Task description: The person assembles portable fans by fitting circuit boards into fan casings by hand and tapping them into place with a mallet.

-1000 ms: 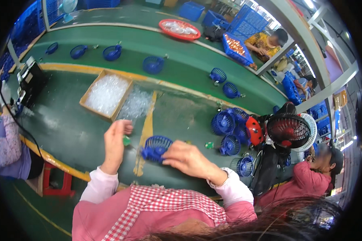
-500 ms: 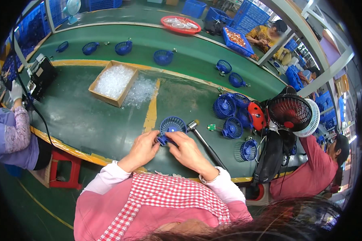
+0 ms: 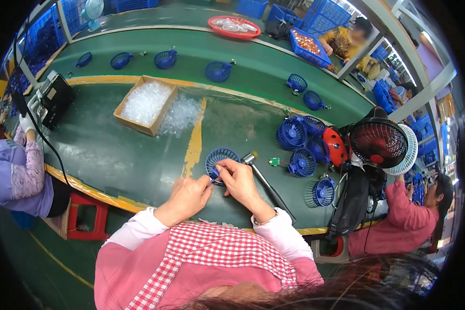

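The two hands are now brought together over the tabletop (image 3: 113,168), where a second ago they were held well apart. The left hand (image 3: 188,197) is curled beside the near end of a blue fan housing (image 3: 223,154); whether anything is clamped in it cannot be told, its fingertips being hidden. The housing's near rim and stem are gripped by the thumb and fingers of the right hand (image 3: 237,184), placed more over the rim than half a second ago. The small green piece seen by the left hand a second ago is no longer seen there. Just to the right, a hammer (image 3: 271,191), largely covered by the right hand a second ago, is left exposed, with a green circuit board (image 3: 274,161) lying near its head. Farther right, more blue housings (image 3: 301,163) are clustered. Beyond the hands, a cardboard box (image 3: 154,126) of clear plastic pieces (image 3: 147,102) is kept in place, with more spilled beside it. On the green conveyor (image 3: 263,67), a spaced row of housings has been carried slightly rightward. Beyond it, a red tray (image 3: 212,23) is seen.
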Available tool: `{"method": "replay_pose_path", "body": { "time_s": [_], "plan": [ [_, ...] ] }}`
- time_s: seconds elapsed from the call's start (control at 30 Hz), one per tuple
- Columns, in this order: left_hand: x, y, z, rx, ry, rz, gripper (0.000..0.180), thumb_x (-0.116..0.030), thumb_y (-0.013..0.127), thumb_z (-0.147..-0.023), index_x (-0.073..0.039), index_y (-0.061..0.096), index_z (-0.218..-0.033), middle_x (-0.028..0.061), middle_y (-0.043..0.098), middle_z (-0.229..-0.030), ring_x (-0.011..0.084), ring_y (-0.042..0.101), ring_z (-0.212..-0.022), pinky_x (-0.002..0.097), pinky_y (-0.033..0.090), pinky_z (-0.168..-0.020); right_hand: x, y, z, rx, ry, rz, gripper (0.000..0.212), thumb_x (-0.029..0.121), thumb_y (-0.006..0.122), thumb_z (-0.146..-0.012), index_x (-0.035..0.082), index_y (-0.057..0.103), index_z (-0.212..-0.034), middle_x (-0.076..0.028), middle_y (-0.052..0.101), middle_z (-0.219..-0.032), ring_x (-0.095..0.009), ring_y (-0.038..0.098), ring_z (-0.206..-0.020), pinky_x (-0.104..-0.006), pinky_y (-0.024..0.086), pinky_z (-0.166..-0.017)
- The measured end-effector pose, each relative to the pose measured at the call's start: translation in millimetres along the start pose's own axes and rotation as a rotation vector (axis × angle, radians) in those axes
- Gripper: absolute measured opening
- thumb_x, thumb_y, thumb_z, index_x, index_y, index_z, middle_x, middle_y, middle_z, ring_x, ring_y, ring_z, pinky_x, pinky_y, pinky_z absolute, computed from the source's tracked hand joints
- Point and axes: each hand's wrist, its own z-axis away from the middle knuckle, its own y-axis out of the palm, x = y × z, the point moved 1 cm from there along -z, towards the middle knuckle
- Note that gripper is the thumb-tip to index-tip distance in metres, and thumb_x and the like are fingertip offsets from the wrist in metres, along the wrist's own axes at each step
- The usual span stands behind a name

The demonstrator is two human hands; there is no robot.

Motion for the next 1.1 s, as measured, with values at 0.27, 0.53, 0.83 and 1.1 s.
{"method": "replay_pose_path", "body": {
  "time_s": [0.27,0.53,0.83,1.1],
  "plan": [
    [6.9,-0.4,6.4,0.221,-0.374,0.435,0.016,-0.014,0.058,-0.088,-0.001,0.055,-0.080,0.0125,0.057,-0.053,0.0243,0.060,-0.046,0.0365,0.046,-0.045,-3.6,1.5,3.5,-0.014,-0.011,-0.017,0.018,0.015,0.056,-0.091,0.001,0.065,-0.098,-0.008,0.062,-0.063,-0.011,0.058,-0.047,-0.0271,0.046,-0.039],
    [5.1,-7.2,-4.7,0.332,-0.550,0.849,0.018,-0.011,0.054,-0.092,0.003,0.052,-0.080,0.0066,0.055,-0.052,0.0152,0.057,-0.043,0.0283,0.046,-0.041,-4.4,-0.2,4.0,-0.021,-0.018,-0.057,0.017,0.014,0.057,-0.091,0.001,0.065,-0.098,-0.008,0.062,-0.063,-0.011,0.056,-0.047,-0.0270,0.046,-0.039],
    [17.7,1.0,2.0,0.503,-0.779,1.005,0.018,-0.014,0.052,-0.093,0.003,0.051,-0.086,0.0114,0.058,-0.056,0.0206,0.060,-0.048,0.0319,0.051,-0.046,0.7,-0.3,5.4,-0.001,-0.030,-0.015,0.016,0.014,0.057,-0.091,0.002,0.065,-0.098,-0.007,0.060,-0.062,-0.011,0.054,-0.044,-0.0270,0.043,-0.039],
    [21.1,-0.9,-9.4,0.646,-0.724,1.273,0.021,-0.007,0.044,-0.093,0.006,0.047,-0.109,0.0217,0.063,-0.092,0.0288,0.067,-0.081,0.0367,0.055,-0.074,-2.1,-0.1,6.1,-0.034,-0.048,-0.022,0.016,0.015,0.057,-0.091,0.002,0.065,-0.097,-0.006,0.061,-0.062,-0.009,0.053,-0.045,-0.0259,0.043,-0.039]
  ]
}}
